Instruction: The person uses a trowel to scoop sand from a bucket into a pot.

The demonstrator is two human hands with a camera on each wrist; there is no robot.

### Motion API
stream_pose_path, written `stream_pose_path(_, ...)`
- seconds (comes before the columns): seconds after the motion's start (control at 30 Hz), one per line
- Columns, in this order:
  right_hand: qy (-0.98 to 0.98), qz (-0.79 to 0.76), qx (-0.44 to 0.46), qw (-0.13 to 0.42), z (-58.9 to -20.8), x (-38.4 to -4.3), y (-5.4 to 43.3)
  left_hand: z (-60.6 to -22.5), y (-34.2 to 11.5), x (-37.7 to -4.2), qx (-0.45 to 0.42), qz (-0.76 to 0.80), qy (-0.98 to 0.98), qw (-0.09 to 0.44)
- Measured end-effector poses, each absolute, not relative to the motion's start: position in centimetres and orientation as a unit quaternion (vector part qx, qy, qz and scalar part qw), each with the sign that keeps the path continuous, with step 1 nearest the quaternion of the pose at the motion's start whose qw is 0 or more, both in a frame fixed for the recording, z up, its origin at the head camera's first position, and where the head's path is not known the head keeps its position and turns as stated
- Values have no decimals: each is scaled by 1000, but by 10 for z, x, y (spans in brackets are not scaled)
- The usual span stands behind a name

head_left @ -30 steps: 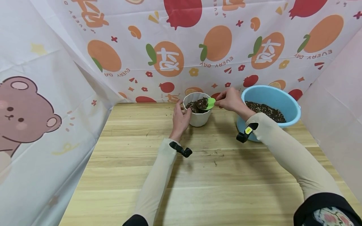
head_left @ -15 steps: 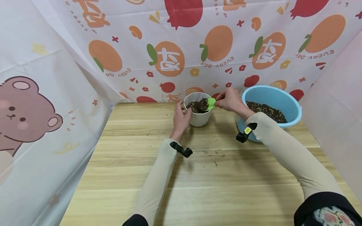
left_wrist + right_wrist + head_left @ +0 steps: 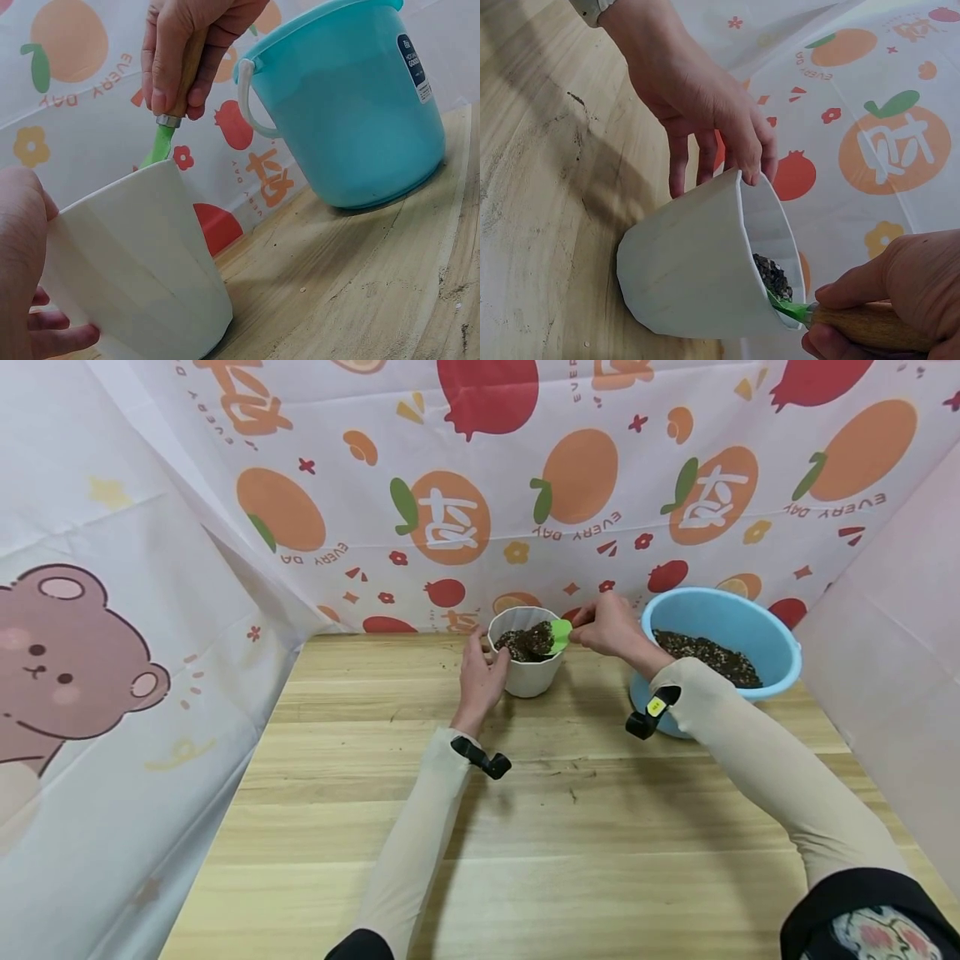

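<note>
A white ribbed flower pot [image 3: 529,678] stands on the wooden table near the back wall, with dark potting soil [image 3: 514,645] inside. The left hand [image 3: 482,681] holds the pot's left side, its thumb at the rim and other fingers along the outer wall. From the right, the right hand [image 3: 613,628] grips the wooden handle [image 3: 870,324] of a small hand trowel. The trowel's green blade [image 3: 561,635] dips over the rim into the pot, with a heap of soil at its tip. Most of the blade is hidden by the pot wall in the left wrist view.
A light blue bucket [image 3: 761,618], partly filled with soil, stands to the right, under the right forearm. Its white handle [image 3: 251,101] hangs at the side. Small soil crumbs [image 3: 572,795] lie on the table [image 3: 555,877]. Fruit-printed cloth [image 3: 337,589] hangs right behind the pot.
</note>
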State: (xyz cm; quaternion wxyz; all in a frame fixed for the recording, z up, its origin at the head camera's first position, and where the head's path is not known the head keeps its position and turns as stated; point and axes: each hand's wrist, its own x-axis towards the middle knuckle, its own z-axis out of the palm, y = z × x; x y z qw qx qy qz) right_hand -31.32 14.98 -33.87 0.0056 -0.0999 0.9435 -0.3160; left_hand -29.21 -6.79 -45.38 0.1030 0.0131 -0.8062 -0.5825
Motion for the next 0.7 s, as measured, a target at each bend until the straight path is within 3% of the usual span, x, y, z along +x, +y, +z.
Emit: stream_pose_path(0.7, 944, -307, -119, -10, -336, -316, 149, -453, -68, -292, 18, -577, -810, 104)
